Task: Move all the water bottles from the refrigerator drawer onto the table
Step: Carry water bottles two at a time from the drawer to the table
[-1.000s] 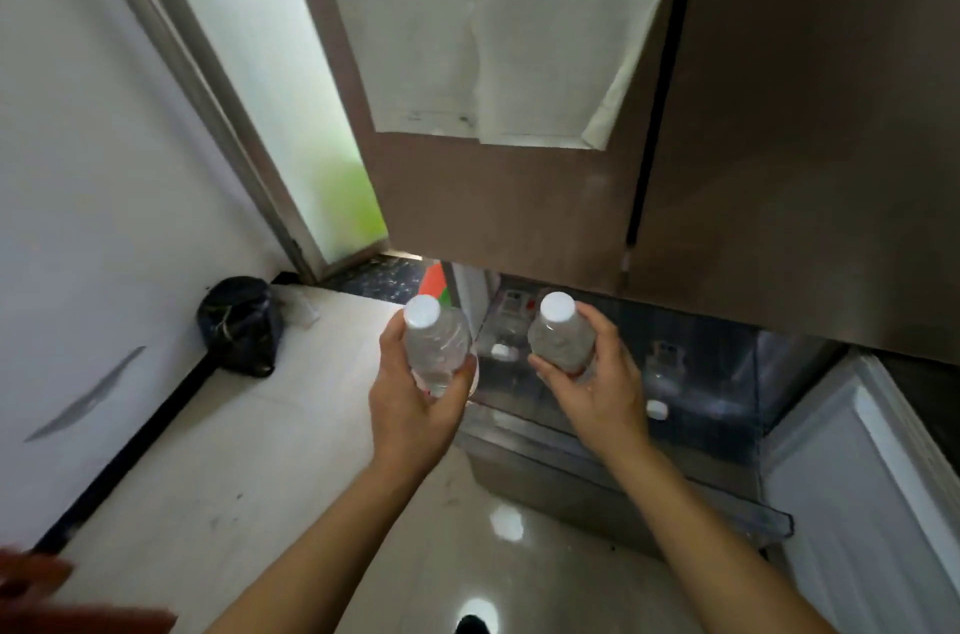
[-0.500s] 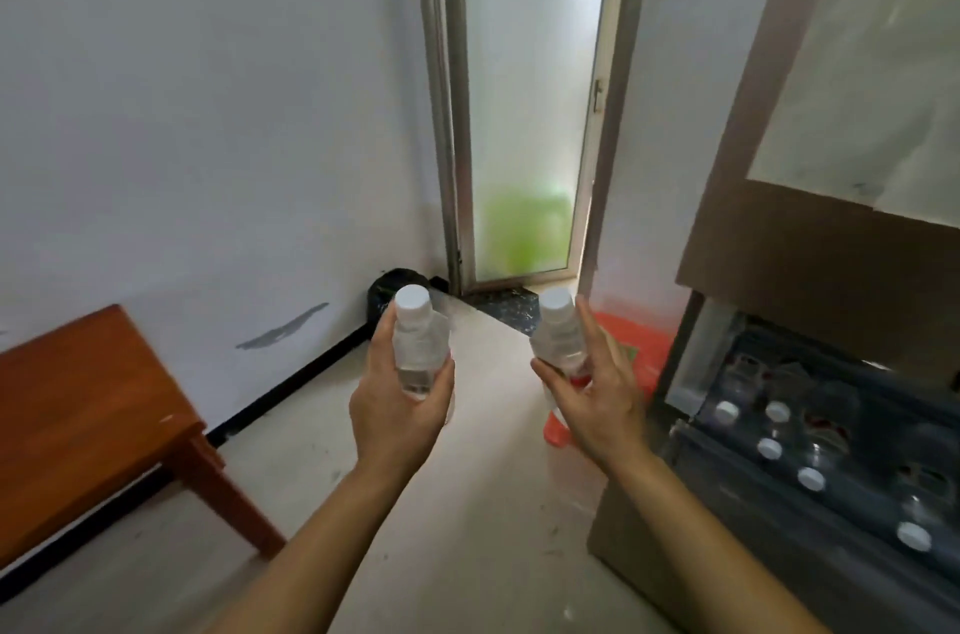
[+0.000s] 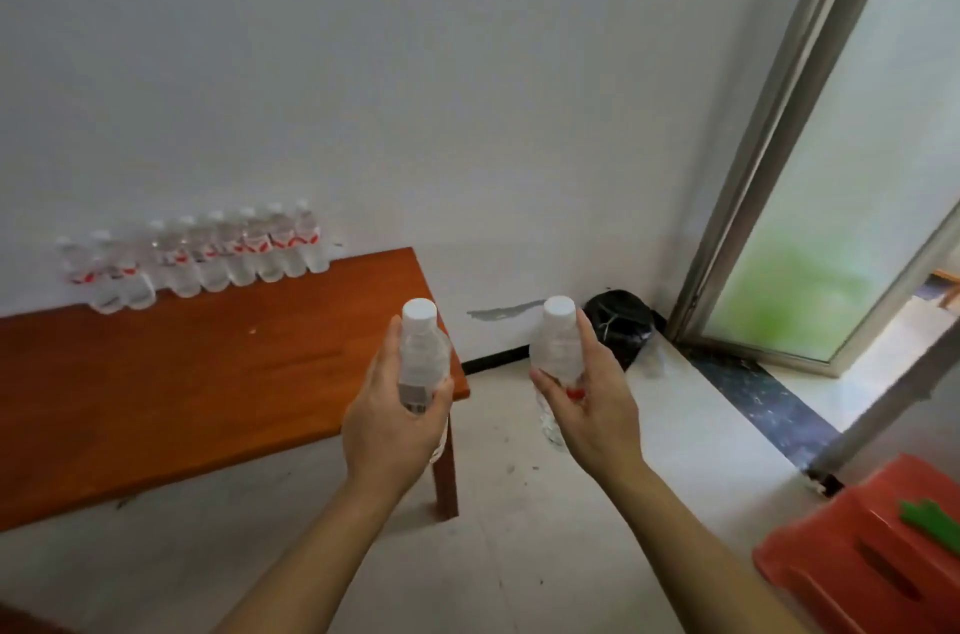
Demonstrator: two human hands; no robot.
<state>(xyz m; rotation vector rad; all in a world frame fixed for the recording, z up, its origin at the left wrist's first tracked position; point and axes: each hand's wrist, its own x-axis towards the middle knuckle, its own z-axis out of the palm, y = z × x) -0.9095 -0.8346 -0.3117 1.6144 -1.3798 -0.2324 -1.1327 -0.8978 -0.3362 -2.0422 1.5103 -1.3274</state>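
Note:
My left hand (image 3: 392,420) grips a clear water bottle (image 3: 422,353) with a white cap, held upright over the right end of the wooden table (image 3: 208,373). My right hand (image 3: 592,405) grips a second clear bottle (image 3: 557,347), also upright, over the floor to the right of the table. Several water bottles with red labels (image 3: 208,254) stand in a row along the table's far edge against the wall. The refrigerator drawer is out of view.
A black bag (image 3: 618,321) lies in the corner by the wall. A frosted glass door with a metal frame (image 3: 810,197) stands at the right. A red plastic stool (image 3: 872,555) sits at the lower right. The floor is pale tile.
The view has swung left from the refrigerator to the table. Both hands still hold their bottles and are now at the table's right end. The row of bottles on the table has come into view.

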